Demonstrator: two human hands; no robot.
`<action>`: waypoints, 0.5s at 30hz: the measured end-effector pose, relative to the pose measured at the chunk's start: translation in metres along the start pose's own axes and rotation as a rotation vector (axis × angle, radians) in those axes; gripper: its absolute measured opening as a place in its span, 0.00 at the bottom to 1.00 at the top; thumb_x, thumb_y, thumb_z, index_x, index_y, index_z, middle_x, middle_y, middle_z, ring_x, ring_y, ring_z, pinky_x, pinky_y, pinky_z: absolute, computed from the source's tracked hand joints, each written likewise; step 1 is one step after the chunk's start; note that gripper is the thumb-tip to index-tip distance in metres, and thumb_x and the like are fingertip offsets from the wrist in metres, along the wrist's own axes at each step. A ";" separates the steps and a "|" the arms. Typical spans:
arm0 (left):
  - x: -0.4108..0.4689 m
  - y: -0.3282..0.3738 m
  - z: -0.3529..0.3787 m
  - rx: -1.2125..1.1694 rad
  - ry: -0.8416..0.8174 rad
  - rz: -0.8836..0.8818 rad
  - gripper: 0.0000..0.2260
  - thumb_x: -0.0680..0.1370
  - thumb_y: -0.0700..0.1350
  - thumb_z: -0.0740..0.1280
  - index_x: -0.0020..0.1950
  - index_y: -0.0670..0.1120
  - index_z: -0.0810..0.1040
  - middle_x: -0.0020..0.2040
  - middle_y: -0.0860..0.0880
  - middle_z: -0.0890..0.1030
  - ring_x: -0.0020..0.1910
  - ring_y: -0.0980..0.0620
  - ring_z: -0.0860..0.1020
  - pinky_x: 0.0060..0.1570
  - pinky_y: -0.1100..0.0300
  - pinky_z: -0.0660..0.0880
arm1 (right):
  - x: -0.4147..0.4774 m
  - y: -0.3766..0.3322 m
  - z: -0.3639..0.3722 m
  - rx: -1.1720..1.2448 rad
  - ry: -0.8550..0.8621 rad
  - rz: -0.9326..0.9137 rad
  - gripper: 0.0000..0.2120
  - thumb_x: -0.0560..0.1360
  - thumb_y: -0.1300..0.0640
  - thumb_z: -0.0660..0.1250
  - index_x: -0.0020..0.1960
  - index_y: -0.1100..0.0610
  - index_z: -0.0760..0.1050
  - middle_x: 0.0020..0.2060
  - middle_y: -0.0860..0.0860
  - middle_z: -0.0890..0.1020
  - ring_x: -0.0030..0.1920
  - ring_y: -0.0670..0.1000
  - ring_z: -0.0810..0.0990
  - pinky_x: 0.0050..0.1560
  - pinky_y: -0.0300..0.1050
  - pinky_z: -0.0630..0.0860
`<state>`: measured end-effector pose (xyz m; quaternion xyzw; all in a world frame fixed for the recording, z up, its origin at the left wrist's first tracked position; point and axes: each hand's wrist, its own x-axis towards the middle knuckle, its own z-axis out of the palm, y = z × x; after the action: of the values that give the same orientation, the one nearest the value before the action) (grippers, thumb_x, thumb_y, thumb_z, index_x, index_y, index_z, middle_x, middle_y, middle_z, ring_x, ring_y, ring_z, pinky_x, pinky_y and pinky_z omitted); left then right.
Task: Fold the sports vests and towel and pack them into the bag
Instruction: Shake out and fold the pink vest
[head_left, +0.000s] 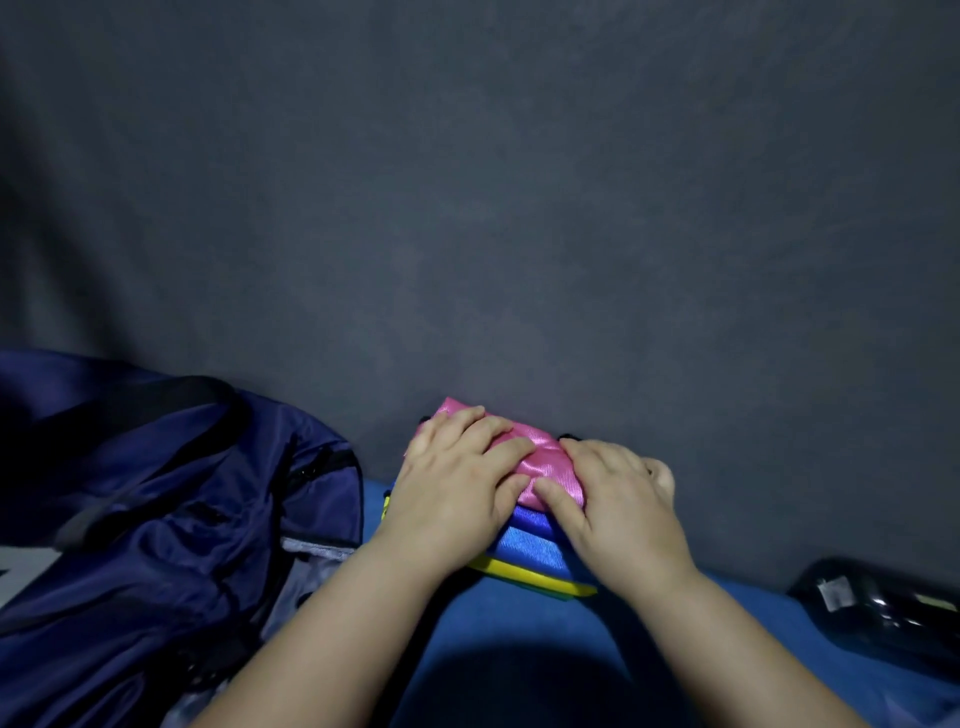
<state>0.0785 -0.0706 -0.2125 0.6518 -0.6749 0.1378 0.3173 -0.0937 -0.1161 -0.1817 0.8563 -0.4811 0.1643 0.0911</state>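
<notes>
Forearms reach in beside the navy bag (156, 519), slumped at the left, seemingly unzipped for packing. Blue cloth (571, 623), likely the towel, underlies the stack: pink vest (540, 452) over blue vest (530, 551) and yellow vest (535, 574). Left hand (457, 467) and right hand (608, 493) press flat, fingers straight, apparently squeezing it compact.

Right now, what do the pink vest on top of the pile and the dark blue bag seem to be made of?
Pink vest: likely glossy synthetic, satin-like; bright highlights run along a fine ribbed weave. Bag: probably thin nylon or polyester, with faint sheen; it slumps in soft creases.
</notes>
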 end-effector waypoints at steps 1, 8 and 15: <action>0.002 0.000 -0.001 0.001 -0.007 -0.005 0.18 0.76 0.59 0.57 0.58 0.57 0.80 0.58 0.55 0.80 0.62 0.48 0.76 0.65 0.50 0.65 | 0.003 -0.001 -0.001 -0.009 -0.012 0.001 0.49 0.67 0.24 0.28 0.68 0.48 0.71 0.63 0.45 0.76 0.65 0.48 0.71 0.63 0.48 0.58; 0.004 0.000 -0.003 0.001 -0.022 -0.012 0.20 0.76 0.60 0.56 0.60 0.54 0.80 0.58 0.55 0.81 0.61 0.49 0.77 0.64 0.51 0.59 | 0.000 -0.003 0.011 -0.036 0.150 0.060 0.37 0.76 0.30 0.46 0.61 0.57 0.77 0.56 0.53 0.78 0.56 0.54 0.77 0.58 0.54 0.69; 0.005 0.001 -0.002 0.010 -0.043 -0.025 0.20 0.76 0.59 0.56 0.60 0.54 0.80 0.58 0.55 0.80 0.62 0.48 0.76 0.64 0.51 0.60 | 0.008 -0.003 0.001 -0.087 0.044 0.006 0.44 0.71 0.25 0.33 0.55 0.48 0.79 0.49 0.45 0.80 0.51 0.48 0.78 0.55 0.47 0.58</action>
<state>0.0780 -0.0735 -0.2074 0.6647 -0.6726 0.1227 0.3012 -0.0865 -0.1213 -0.1796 0.8463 -0.4883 0.1622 0.1381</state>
